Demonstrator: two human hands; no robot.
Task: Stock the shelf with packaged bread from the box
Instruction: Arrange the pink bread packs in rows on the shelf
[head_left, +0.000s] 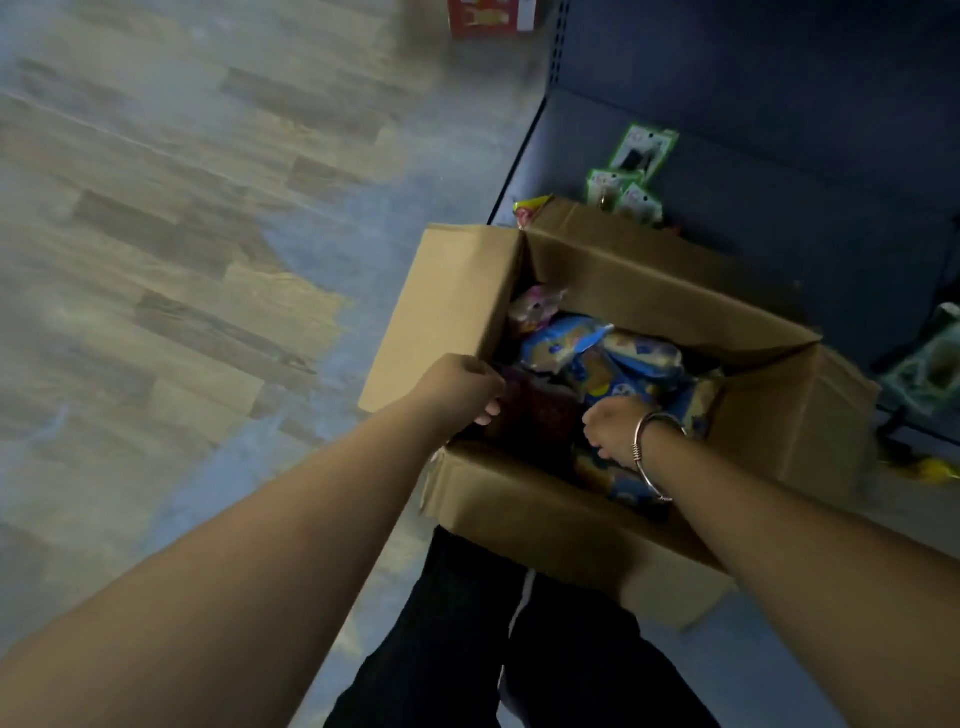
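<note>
Below the dark shelf (779, 171), an open cardboard box (597, 514) holds blue bread packages (623, 364). At 9 o'clock of the opening, the left hand (460, 387) curls its fingers over a dark red packet (535, 415). At 5 o'clock, the right hand (615, 428), wearing a bangle (644, 452), reaches among the packages, fingers hidden; their grip cannot be told.

Both hands (457, 387) (610, 428) inside open cardboard box (597, 270), blue bread packs (613, 358), dark shelf (779, 156)

Brown cardboard box (675, 306); blue-yellow bread packs (613, 358); dark blue shelf (779, 156).
</note>
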